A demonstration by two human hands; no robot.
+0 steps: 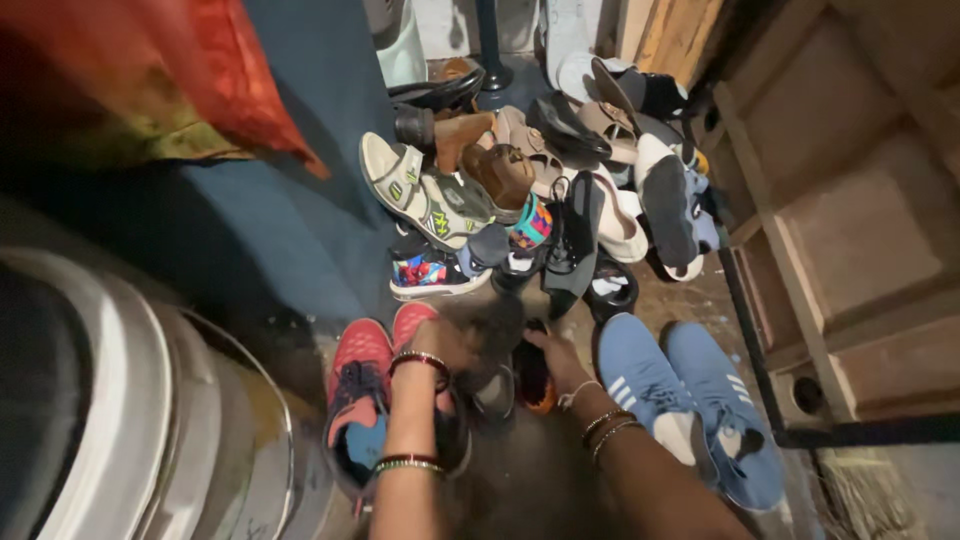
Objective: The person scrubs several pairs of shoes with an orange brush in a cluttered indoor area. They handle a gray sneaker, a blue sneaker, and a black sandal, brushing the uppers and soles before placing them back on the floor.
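Sorted so far: blue pair lower right and red pair lower left, each side by side; mixed heap of footwear at upper centre unsorted. Left hand rests on the red pair, grip unclear; right hand curls onto a dark, orange-lined shoe at centre. Room: narrow floor strip between wooden frame right and blue cloth left.

Bare forearms, red-and-gold bangles on both wrists, no sleeves.

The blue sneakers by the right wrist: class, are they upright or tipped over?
Upright: the blue sneakers stand side by side, laces and openings up, soles hidden.
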